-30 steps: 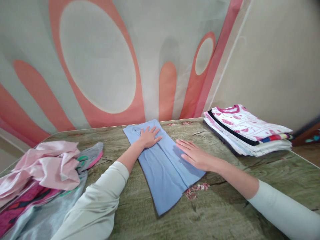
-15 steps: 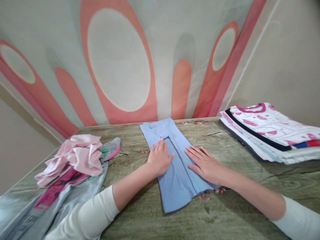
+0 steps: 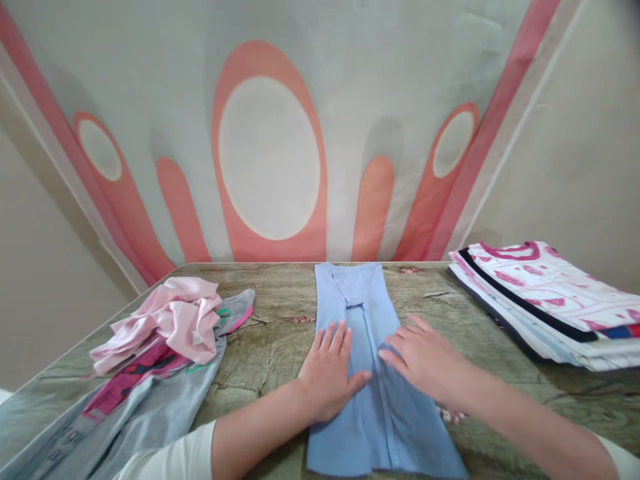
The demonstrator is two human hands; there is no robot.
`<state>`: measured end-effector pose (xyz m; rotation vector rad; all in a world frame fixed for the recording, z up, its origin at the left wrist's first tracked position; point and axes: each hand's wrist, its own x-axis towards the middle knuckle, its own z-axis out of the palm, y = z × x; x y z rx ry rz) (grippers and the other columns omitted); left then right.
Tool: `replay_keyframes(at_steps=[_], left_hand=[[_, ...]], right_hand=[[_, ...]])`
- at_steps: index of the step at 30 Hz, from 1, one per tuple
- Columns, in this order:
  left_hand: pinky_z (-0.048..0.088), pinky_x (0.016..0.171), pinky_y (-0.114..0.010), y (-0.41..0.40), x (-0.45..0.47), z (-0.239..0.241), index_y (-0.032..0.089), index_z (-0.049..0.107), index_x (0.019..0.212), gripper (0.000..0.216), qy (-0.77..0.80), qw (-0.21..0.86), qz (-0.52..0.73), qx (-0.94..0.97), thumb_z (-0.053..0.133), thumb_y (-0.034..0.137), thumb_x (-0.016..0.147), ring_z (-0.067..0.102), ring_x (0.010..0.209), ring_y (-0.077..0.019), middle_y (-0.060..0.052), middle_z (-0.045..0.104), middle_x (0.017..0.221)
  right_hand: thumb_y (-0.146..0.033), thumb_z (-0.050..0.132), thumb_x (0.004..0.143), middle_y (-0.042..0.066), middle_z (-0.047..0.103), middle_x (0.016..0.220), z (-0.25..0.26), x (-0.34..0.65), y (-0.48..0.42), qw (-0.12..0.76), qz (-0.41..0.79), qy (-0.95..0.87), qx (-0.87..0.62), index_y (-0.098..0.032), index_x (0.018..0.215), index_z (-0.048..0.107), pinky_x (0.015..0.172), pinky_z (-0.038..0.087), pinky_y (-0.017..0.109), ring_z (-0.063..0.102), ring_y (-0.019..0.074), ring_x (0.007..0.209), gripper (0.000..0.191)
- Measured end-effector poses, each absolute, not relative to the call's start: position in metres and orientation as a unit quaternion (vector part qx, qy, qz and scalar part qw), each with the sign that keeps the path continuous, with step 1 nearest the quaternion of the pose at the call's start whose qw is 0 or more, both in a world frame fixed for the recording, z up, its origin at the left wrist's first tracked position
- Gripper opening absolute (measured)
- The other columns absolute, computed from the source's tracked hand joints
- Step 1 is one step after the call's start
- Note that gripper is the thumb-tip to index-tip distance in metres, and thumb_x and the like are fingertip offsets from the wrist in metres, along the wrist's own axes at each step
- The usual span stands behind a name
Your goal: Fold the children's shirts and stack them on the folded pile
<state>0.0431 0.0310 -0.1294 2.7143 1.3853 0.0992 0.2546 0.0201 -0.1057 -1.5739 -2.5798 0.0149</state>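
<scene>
A light blue garment (image 3: 373, 393) lies on the table, folded into a long narrow strip with its flaps meeting along the middle. My left hand (image 3: 333, 373) rests flat on its left half, fingers stretched and thumb out. Over the right half is my right hand (image 3: 425, 360), its fingers slightly bent and apart, thumb and fingertips at the cloth. No fold of fabric is plainly gripped between them.
A loose heap on the left has a pink garment (image 3: 173, 320) over grey clothing (image 3: 155, 407). On the right stands a stack of folded clothes (image 3: 565, 293), a pink-and-white printed top uppermost. A wood-patterned table (image 3: 265, 333) reaches back to a patterned backdrop (image 3: 345, 100).
The view has tilted up and straightened, so the garment appears more upright. My right hand has gone from lying flat to bent fingers. My left hand stays flat on the cloth.
</scene>
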Motion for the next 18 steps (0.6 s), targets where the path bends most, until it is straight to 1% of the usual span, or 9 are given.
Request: replay_keyframes(at_steps=[1, 2, 4, 5, 9, 12, 14, 16, 18], left_hand=[[0.016, 0.107, -0.050, 0.028, 0.045, -0.130, 0.013, 0.026, 0.140, 0.074, 0.465, 0.051, 0.033, 0.883, 0.019, 0.063, 0.086, 0.009, 0.135, -0.0306, -0.012, 0.017, 0.147], [0.015, 0.108, -0.050, 0.026, 0.046, -0.131, 0.012, 0.026, 0.140, 0.076, 0.472, 0.054, 0.034, 0.879, 0.019, 0.064, 0.085, 0.008, 0.135, -0.0313, -0.012, 0.017, 0.147], [0.013, 0.108, -0.050, 0.024, 0.047, -0.133, 0.011, 0.025, 0.140, 0.078, 0.474, 0.058, 0.036, 0.878, 0.018, 0.065, 0.085, 0.006, 0.135, -0.0312, -0.012, 0.016, 0.147], [0.012, 0.109, -0.050, 0.024, 0.047, -0.133, 0.011, 0.025, 0.141, 0.078, 0.472, 0.060, 0.037, 0.879, 0.017, 0.065, 0.085, 0.006, 0.135, -0.0304, -0.012, 0.015, 0.147], [0.011, 0.111, -0.046, 0.026, 0.043, -0.133, 0.010, 0.021, 0.142, 0.078, 0.461, 0.075, 0.043, 0.883, 0.016, 0.063, 0.085, 0.005, 0.136, -0.0265, -0.012, 0.012, 0.147], [0.010, 0.111, -0.046, 0.022, 0.043, -0.130, 0.011, 0.019, 0.142, 0.079, 0.455, 0.098, 0.039, 0.884, 0.016, 0.064, 0.084, 0.003, 0.136, -0.0266, -0.011, 0.011, 0.147], [0.009, 0.110, -0.051, 0.017, 0.044, -0.130, 0.012, 0.019, 0.142, 0.082, 0.455, 0.109, 0.035, 0.883, 0.019, 0.068, 0.082, 0.000, 0.135, -0.0301, -0.012, 0.009, 0.147], [0.007, 0.107, -0.059, 0.011, 0.046, -0.132, 0.015, 0.018, 0.143, 0.086, 0.448, 0.117, 0.030, 0.886, 0.024, 0.072, 0.078, -0.002, 0.134, -0.0356, -0.013, 0.006, 0.147], [0.007, 0.102, -0.067, 0.003, 0.049, -0.137, 0.019, 0.018, 0.143, 0.084, 0.426, 0.122, 0.023, 0.896, 0.029, 0.071, 0.077, -0.001, 0.132, -0.0406, -0.013, 0.005, 0.146]], right_hand=[[-0.041, 0.026, 0.092, 0.011, 0.066, 0.093, -0.103, 0.254, 0.040, 0.069, 0.007, -0.855, -0.514, -0.020, 0.097, 0.066, 0.100, 0.027, 0.050, 0.058, 0.0262, 0.094, 0.046], [-0.038, 0.027, 0.091, 0.012, 0.063, 0.106, -0.103, 0.253, 0.062, 0.082, 0.010, -0.859, -0.505, -0.018, 0.107, 0.062, 0.099, 0.031, 0.046, 0.055, 0.0259, 0.102, 0.043], [-0.034, 0.029, 0.090, 0.012, 0.046, 0.133, -0.108, 0.250, 0.105, 0.106, 0.015, -0.864, -0.492, -0.013, 0.126, 0.048, 0.101, 0.030, 0.040, 0.041, 0.0245, 0.121, 0.046], [-0.035, 0.028, 0.090, 0.012, 0.038, 0.139, -0.113, 0.246, 0.126, 0.106, 0.024, -0.868, -0.484, -0.011, 0.131, 0.042, 0.104, 0.027, 0.039, 0.034, 0.0237, 0.127, 0.049], [-0.046, 0.019, 0.091, 0.008, 0.020, 0.148, -0.136, 0.229, 0.184, 0.099, 0.066, -0.864, -0.488, -0.013, 0.139, 0.028, 0.108, 0.017, 0.041, 0.015, 0.0215, 0.135, 0.059], [-0.053, 0.014, 0.090, 0.006, 0.016, 0.149, -0.148, 0.217, 0.203, 0.073, 0.089, -0.858, -0.501, -0.016, 0.141, 0.023, 0.108, 0.011, 0.042, 0.011, 0.0222, 0.136, 0.064], [-0.058, 0.012, 0.088, 0.005, 0.014, 0.149, -0.152, 0.213, 0.209, 0.053, 0.099, -0.851, -0.513, -0.018, 0.142, 0.020, 0.108, 0.008, 0.044, 0.011, 0.0233, 0.136, 0.068], [-0.062, 0.011, 0.086, 0.005, 0.013, 0.149, -0.154, 0.210, 0.212, 0.040, 0.103, -0.842, -0.528, -0.019, 0.143, 0.017, 0.108, 0.006, 0.046, 0.009, 0.0244, 0.136, 0.071], [-0.064, 0.010, 0.085, 0.004, 0.011, 0.150, -0.155, 0.209, 0.212, 0.033, 0.108, -0.832, -0.544, -0.021, 0.143, 0.014, 0.107, 0.006, 0.048, 0.007, 0.0252, 0.136, 0.073]])
